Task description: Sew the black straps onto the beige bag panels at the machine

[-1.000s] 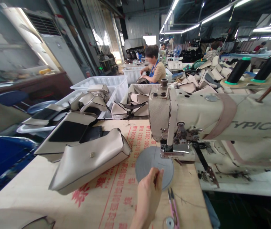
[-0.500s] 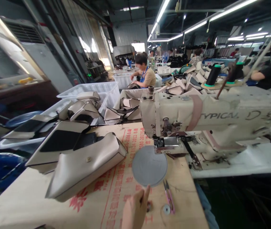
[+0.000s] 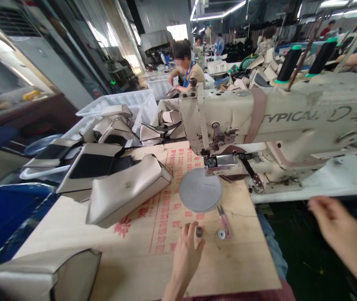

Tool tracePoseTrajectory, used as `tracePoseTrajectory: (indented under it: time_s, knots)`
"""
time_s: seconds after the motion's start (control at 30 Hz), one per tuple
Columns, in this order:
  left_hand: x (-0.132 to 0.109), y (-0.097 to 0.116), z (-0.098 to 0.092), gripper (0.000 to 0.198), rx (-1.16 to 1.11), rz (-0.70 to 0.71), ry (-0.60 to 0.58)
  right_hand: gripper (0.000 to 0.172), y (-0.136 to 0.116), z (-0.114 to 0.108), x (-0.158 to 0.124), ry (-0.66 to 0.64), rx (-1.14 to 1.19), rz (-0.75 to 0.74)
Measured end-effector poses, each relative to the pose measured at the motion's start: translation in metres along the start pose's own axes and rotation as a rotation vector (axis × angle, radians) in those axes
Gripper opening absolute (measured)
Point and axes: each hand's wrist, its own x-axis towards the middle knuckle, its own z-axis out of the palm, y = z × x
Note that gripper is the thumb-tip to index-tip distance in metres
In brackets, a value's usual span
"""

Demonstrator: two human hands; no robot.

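My left hand (image 3: pixel 186 251) is low over the wooden board (image 3: pixel 140 267), its fingers apart and bent. Between its thumb and fingertips stands a small dark bobbin-like piece (image 3: pixel 199 232); I cannot tell whether they touch it. Just to the right lie a silvery bobbin (image 3: pixel 221 234) and pink-handled thread snips (image 3: pixel 224 221). Beyond them is a round grey disc (image 3: pixel 201 190), below the arm of the sewing machine (image 3: pixel 228 119). My right hand (image 3: pixel 338 221), blurred, hangs in the air right of the board, fingers bent; no held item shows.
A beige bag (image 3: pixel 128 190) lies on the board, another bag (image 3: pixel 43 276) at the front left. More bags fill white crates (image 3: pixel 147 104) behind. A blue bin (image 3: pixel 11 217) stands left. Black thread cones (image 3: pixel 288 65) top the machine. A co-worker (image 3: pixel 187 69) sits beyond.
My view has tilted down. My left hand has gone from beside the disc's near edge to around the small dark piece, its fingers spreading. My right hand has come into view on the right.
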Motion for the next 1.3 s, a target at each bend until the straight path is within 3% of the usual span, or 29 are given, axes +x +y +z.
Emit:
tracePoseTrajectory:
  time_s: [0.07,0.13,0.2,0.27,0.4,0.5,0.6,0.67,0.83,0.97,1.1,1.23,1.3]
  knots:
    - [0.005,0.005,0.003,0.031,0.011,0.014,0.020,0.022,-0.023,0.028,-0.046,-0.427,0.182,-0.137]
    - [0.009,0.011,0.005,0.024,-0.012,0.030,0.009,0.018,-0.056,0.057,-0.084,-0.635,0.278,-0.279]
    - [0.007,0.016,0.009,0.022,-0.053,0.048,-0.028,0.026,-0.086,0.085,-0.105,-0.667,0.225,-0.411]
    - [0.001,0.018,0.014,0.023,-0.090,0.039,-0.057,0.039,-0.108,0.108,-0.110,-0.617,0.128,-0.493]
    - [-0.017,0.017,0.020,0.025,-0.161,-0.061,-0.044,0.030,-0.127,0.133,-0.101,-0.586,0.127,-0.535]
    - [-0.024,0.025,0.003,0.027,-0.238,-0.067,-0.050,0.016,-0.131,0.125,-0.092,-0.678,0.366,-0.399]
    - [-0.022,0.048,-0.030,0.031,-0.299,0.102,-0.114,0.031,-0.136,0.099,-0.080,-0.937,0.810,-0.117]
    - [-0.017,0.067,-0.054,0.032,-0.313,0.239,-0.171,0.043,-0.141,0.079,-0.071,-1.080,1.053,-0.006]
    - [-0.003,0.103,-0.090,0.017,-0.235,0.411,-0.187,0.054,-0.157,0.052,-0.055,-1.118,1.271,0.028]
    - [0.001,0.116,-0.102,0.012,-0.167,0.516,-0.166,0.055,-0.167,0.045,-0.054,-1.025,1.289,-0.030]
    - [0.000,0.122,-0.104,0.015,-0.111,0.570,-0.049,0.057,-0.175,0.039,-0.057,-0.981,1.396,0.028]
    - [0.000,0.127,-0.101,0.014,-0.135,0.534,0.000,0.072,-0.180,0.040,-0.059,-1.098,1.583,0.056]
    - [0.002,0.129,-0.099,0.010,-0.178,0.508,-0.016,0.062,-0.175,0.042,-0.060,-1.181,1.559,0.015]
